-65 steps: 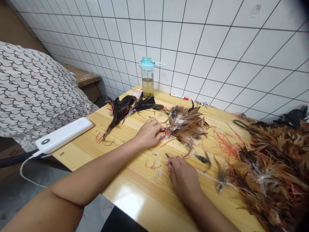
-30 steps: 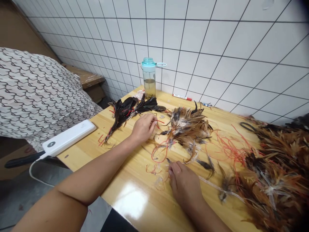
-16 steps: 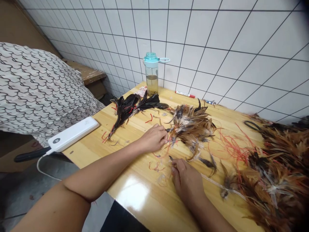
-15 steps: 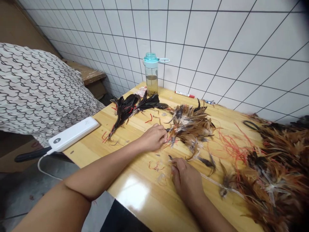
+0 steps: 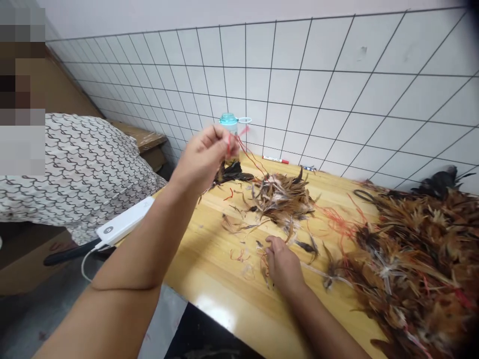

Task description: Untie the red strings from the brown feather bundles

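My left hand [image 5: 211, 149] is raised above the far side of the table, its fingers closed on red string [image 5: 251, 157]. The string runs down from the fingers to a bundle of brown feathers [image 5: 286, 197] on the tabletop. My right hand [image 5: 284, 262] rests low over the table with curled fingers. Loose feathers [image 5: 265, 269] show beside and below its thumb; whether the fingers grip them is hidden. Red string scraps [image 5: 239, 255] lie left of this hand. Dark feathers [image 5: 232, 172] lie partly behind my left hand.
A large feather heap [image 5: 422, 249] covers the right side, beside tangled red string [image 5: 339, 222]. A bottle [image 5: 228, 118], partly hidden, and a red-capped marker [image 5: 275, 159] stand and lie near the tiled wall. A white power bank [image 5: 125, 219] sits at the left edge. A person in patterned cloth [image 5: 93, 154] is at left.
My left hand has risen from beside the brown feather bundle, drawing red string upward. My right hand has stayed low, shifting slightly. The view has tilted up.
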The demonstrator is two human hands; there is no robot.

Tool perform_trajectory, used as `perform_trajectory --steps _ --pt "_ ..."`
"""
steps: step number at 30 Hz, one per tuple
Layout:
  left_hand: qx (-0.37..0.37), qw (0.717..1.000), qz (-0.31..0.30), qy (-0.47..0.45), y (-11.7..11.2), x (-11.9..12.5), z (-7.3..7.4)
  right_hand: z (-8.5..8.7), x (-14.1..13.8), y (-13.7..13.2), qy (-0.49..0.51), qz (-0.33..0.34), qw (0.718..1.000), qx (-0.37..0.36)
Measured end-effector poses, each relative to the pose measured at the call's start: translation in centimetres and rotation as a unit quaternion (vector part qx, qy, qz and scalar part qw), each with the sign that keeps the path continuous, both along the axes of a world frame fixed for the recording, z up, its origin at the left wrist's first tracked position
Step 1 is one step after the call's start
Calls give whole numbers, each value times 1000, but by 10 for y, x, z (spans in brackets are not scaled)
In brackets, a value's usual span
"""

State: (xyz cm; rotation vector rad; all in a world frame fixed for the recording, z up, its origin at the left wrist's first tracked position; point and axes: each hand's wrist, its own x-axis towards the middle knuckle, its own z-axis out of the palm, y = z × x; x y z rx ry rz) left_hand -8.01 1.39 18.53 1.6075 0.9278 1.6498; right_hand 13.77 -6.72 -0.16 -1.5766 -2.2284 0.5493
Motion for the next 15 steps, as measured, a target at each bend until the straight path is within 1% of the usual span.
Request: perform_trajectory --steps 2,4,6,8,10,12,15 --pt "8 999 33 -19 4 2 24 1 1 -1 3 -1 1000 -18" --pt "5 999 33 -21 10 4 43 3 4 -1 12 -10 1000 -26" --pt "2 1000 2 -18 20 6 57 6 9 2 28 -25 999 -17" --pt "-1 999 -43 -24 33 9 68 12 15 6 50 -45 998 7" --pt "-2 996 -79 -35 48 15 81 22 22 15 71 -64 995 36" --pt "14 995 -89 -36 62 22 98 34 32 27 82 -80 992 58" --pt "83 993 -82 -3 72 37 132 58 49 52 92 -95 989 68"
